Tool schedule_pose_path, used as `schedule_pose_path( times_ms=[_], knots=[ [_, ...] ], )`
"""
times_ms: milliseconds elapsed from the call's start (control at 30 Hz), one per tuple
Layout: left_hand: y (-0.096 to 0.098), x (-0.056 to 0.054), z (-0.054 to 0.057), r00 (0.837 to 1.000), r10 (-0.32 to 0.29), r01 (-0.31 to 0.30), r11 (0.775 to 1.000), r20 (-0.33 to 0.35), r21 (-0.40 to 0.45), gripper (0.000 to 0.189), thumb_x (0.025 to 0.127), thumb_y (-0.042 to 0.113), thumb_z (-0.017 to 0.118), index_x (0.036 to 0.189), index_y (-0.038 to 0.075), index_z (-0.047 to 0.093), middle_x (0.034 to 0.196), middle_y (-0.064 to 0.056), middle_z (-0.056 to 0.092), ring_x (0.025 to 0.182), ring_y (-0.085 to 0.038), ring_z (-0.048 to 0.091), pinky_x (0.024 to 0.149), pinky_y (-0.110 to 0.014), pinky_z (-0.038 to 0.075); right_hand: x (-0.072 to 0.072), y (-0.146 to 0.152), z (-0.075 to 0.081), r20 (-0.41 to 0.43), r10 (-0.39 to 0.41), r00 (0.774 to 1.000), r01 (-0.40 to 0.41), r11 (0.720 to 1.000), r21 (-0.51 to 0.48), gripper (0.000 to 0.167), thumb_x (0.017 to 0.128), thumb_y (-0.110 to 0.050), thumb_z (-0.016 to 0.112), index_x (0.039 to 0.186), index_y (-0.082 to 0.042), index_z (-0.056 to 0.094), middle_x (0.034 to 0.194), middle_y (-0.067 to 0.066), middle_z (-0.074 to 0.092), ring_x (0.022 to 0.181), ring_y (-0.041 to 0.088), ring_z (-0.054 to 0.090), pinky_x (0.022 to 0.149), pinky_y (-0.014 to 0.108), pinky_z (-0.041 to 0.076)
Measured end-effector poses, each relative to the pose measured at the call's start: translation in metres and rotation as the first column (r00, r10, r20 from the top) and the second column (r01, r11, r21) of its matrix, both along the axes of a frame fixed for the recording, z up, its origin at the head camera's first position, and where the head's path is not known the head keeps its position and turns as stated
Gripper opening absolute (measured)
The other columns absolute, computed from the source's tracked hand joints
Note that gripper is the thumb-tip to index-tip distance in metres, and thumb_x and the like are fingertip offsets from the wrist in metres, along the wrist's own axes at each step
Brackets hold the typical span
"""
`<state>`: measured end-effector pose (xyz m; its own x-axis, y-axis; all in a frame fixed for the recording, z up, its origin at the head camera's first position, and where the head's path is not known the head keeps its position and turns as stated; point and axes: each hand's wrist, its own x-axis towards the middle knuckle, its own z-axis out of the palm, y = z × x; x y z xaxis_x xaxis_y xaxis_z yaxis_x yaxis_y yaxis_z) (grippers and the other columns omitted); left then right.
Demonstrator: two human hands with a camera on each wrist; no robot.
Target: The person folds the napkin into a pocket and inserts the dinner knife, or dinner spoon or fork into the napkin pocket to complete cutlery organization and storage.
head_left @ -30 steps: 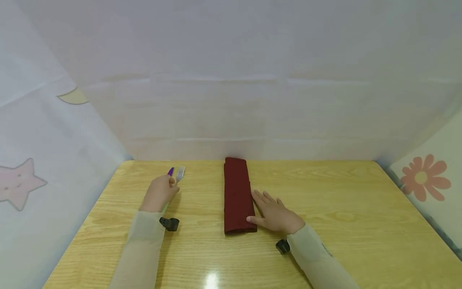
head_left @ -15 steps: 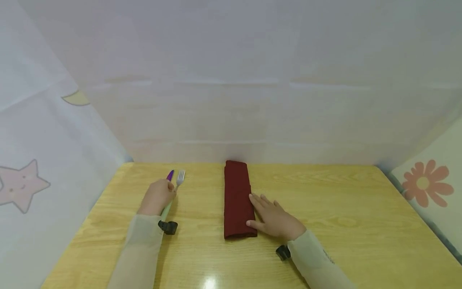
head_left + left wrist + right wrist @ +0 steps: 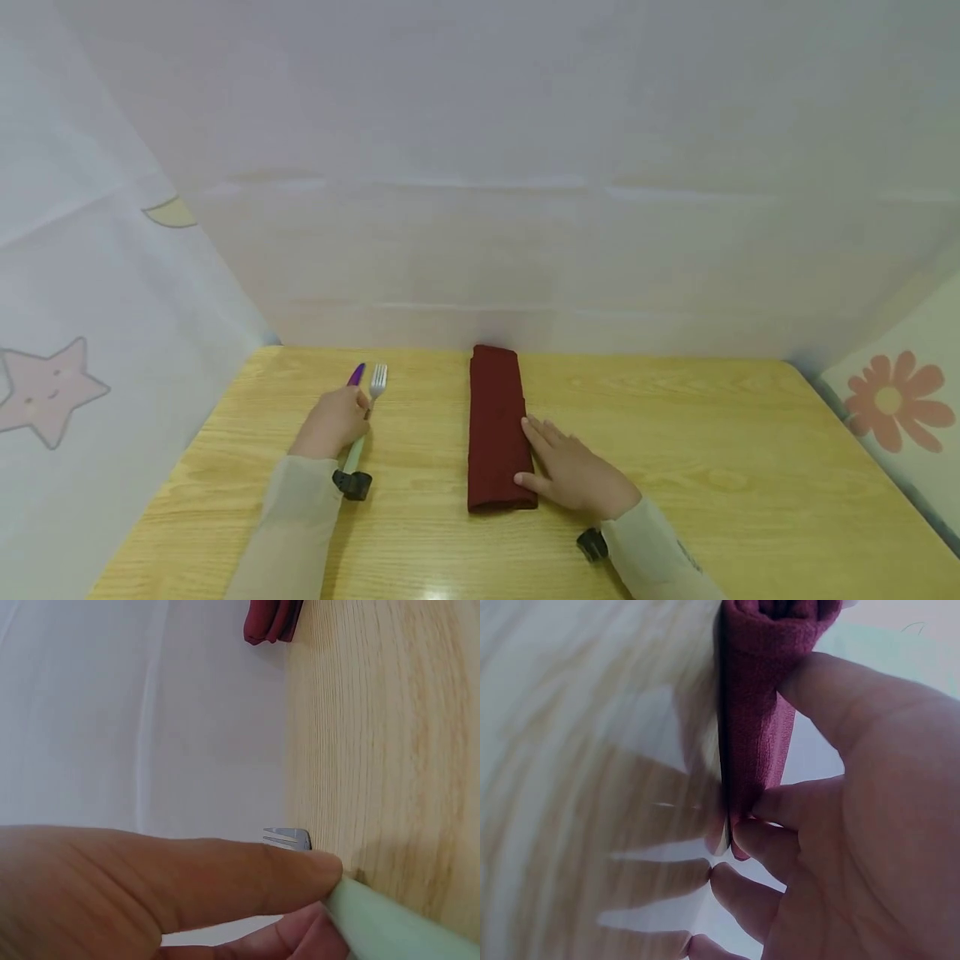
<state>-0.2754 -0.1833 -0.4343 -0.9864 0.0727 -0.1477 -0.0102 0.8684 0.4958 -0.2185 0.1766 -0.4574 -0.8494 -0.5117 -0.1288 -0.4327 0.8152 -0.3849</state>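
Note:
Dark red folded cloth [image 3: 497, 433] lies lengthwise near the middle of the table, rolled or layered at its near end. My right hand [image 3: 581, 479] touches its right side with fingers extended; the thumb rests on the near part of the cloth [image 3: 761, 712]. To the left, my left hand [image 3: 330, 423] pinches a fork [image 3: 378, 380] by its pale green handle [image 3: 394, 926] between thumb and fingers. The metal tines point toward the back. Beside the fork is a purple knife-like blade [image 3: 356, 374]; its lower part is hidden by the left hand.
The wooden table [image 3: 420, 550] ends at a pale hanging sheet [image 3: 480, 250] along the back. Side sheets bear a pink star [image 3: 52, 392] and a red flower [image 3: 900, 402]. Each wrist carries a small black camera [image 3: 352, 485].
The head view has tilted slightly, so everything sits lower in it. Both hands keep about the same places against the fork and the cloth.

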Motion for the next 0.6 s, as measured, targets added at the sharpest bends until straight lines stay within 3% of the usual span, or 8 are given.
schedule_pose_path(
  times_ms=[100,300,500,600],
  knots=[
    [-0.001,0.000,-0.001,1.000,-0.005,0.005,1.000,-0.001,-0.010,0.005,0.086,0.000,0.068,0.087,-0.004,0.069,0.083,-0.012,0.067,0.066,-0.021,0.056,0.060,-0.033,0.048,0.000,0.001,0.002,0.021,0.002,1.000,-0.002,1.000,-0.016,0.081,0.104,-0.051,0.051,0.160,-0.001,0.022,0.165,0.017,0.024,0.151,0.040,0.020,0.119,0.060,0.021],
    [0.004,0.004,-0.003,0.997,0.029,-0.034,0.998,0.073,0.057,0.031,0.083,0.003,0.069,0.056,0.008,0.057,0.050,0.005,0.042,0.046,-0.007,0.038,0.045,-0.019,0.033,0.003,0.001,0.004,0.059,0.006,0.998,-0.003,0.999,-0.041,0.081,0.104,-0.050,0.052,0.160,0.000,0.022,0.165,0.019,0.024,0.151,0.042,0.020,0.119,0.061,0.020],
    [0.008,0.002,-0.005,0.996,0.030,-0.034,0.998,0.081,0.058,0.040,0.086,0.008,0.069,0.052,0.013,0.050,0.048,0.006,0.043,0.045,-0.006,0.039,0.046,-0.018,0.034,0.001,0.000,0.003,0.069,0.005,0.998,-0.002,0.999,-0.038,0.081,0.104,-0.051,0.051,0.160,-0.001,0.021,0.165,0.018,0.023,0.152,0.041,0.019,0.119,0.061,0.019],
    [0.010,0.001,-0.006,0.997,0.022,-0.029,0.995,0.076,0.093,0.032,0.086,0.009,0.070,0.057,0.011,0.056,0.053,0.003,0.050,0.048,-0.008,0.044,0.049,-0.021,0.038,0.001,0.001,0.004,0.072,-0.001,0.997,0.004,0.999,-0.033,0.082,0.104,-0.052,0.051,0.161,-0.002,0.020,0.165,0.017,0.023,0.152,0.040,0.018,0.120,0.060,0.019]
  ],
)
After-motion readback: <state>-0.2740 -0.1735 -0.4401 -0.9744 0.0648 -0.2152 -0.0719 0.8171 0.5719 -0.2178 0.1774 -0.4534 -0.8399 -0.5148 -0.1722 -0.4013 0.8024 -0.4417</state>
